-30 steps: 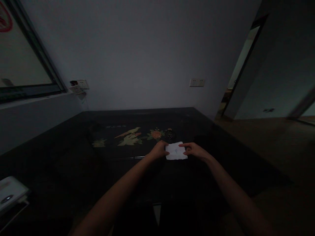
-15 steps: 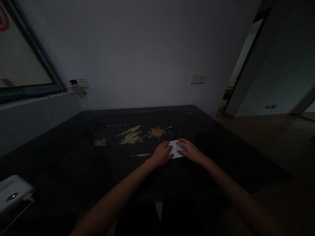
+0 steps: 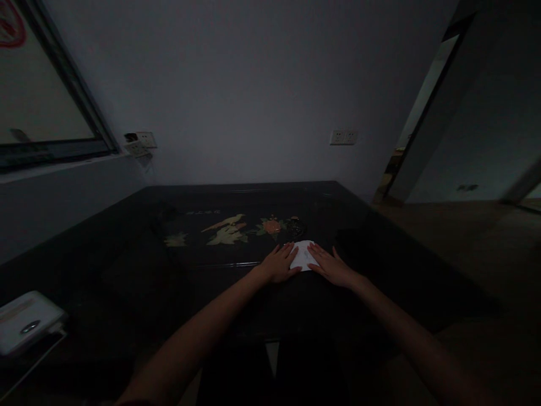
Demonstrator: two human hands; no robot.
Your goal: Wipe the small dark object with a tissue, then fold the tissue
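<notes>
A small piece of white paper [image 3: 303,257] lies on the dark table [image 3: 236,304], with a faint grey mark on it. My left hand [image 3: 279,264] rests flat on its left edge, fingers stretched out. On the opposite edge lies my right hand [image 3: 333,267], its fingers spread and the thumb apart. Just beyond the paper is a small dark glossy object [image 3: 296,228], too dim to name. The tabletop bears a picture of a bird [image 3: 226,224] and an orange flower [image 3: 271,226].
At the left edge stands a white box-shaped device [image 3: 29,324] with a cable. Wall sockets [image 3: 344,137] sit above the table's far edge, and more sockets [image 3: 146,140] are by the window [image 3: 46,84]. A doorway [image 3: 426,101] opens at the right. The room is dim.
The fingers of both hands have flattened and moved outward, so more of the paper shows between them. The camera view has shifted slightly.
</notes>
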